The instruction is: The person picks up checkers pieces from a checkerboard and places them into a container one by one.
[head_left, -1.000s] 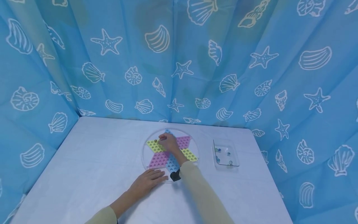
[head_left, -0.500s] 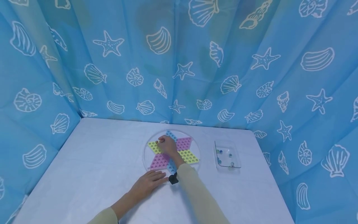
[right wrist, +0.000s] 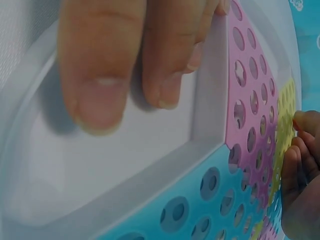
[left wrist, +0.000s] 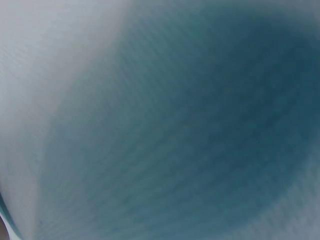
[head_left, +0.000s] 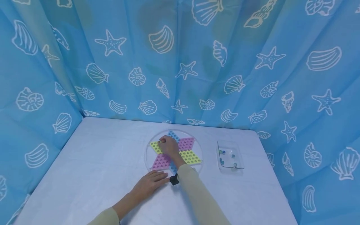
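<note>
A round Chinese checkers board (head_left: 191,157) lies on the table, its star coloured pink, yellow and blue. My right hand (head_left: 170,147) is over the left yellow point, thumb and fingertips pinched together close to the holes. In the right wrist view the right hand (right wrist: 306,170) pinches a small marble, mostly hidden by the fingertips. My left hand (head_left: 149,185) lies flat with straight fingers on the board's near-left rim. Its fingers (right wrist: 102,85) show large in the right wrist view, over a white section beside the pink part. The left wrist view is a dark blur.
A clear glass box (head_left: 229,160) stands right of the board with several marbles (head_left: 235,165) inside. A white cloth (head_left: 92,168) covers the table. A blue shell-print curtain (head_left: 180,84) closes off the back and sides. A black device (head_left: 174,180) sits at the right wrist.
The right hand has moved slightly left and down onto the yellow point, covering the small brown marble visible there earlier. The left hand has stayed in place. The view has shifted a little.
</note>
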### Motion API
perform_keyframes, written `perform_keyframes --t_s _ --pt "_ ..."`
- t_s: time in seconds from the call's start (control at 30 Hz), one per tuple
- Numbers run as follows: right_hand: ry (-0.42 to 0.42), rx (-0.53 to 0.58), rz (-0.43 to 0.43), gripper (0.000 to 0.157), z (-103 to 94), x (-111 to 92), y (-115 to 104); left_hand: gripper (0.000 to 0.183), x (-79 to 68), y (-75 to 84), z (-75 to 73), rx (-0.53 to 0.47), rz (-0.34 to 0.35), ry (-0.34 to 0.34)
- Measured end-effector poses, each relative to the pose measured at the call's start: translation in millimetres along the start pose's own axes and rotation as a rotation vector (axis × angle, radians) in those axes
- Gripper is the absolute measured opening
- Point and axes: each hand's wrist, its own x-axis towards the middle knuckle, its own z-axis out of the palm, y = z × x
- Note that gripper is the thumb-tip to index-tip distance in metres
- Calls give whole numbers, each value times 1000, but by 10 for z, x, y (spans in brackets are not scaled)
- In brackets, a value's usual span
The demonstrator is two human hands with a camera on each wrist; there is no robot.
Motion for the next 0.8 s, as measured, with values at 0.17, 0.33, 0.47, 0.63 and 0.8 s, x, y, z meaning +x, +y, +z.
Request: perform_keyframes --t_s 0.17,0.33,0.47,0.63,0.8 --pt "4 -18 -14 12 -27 -24 -23 32 -1 -5 8 -5 -6 -18" --pt "-2 11 -23 10 -45 -41 -28 32 -10 -10 10 7 -2 -10" --pt "14 80 -22 8 -56 -46 -4 35 4 -7 4 20 5 10" --pt "36 123 -48 8 -55 -21 40 38 25 1 -10 23 9 13" --pt "2 151 -45 12 -101 -20 34 39 21 6 -18 42 13 9"
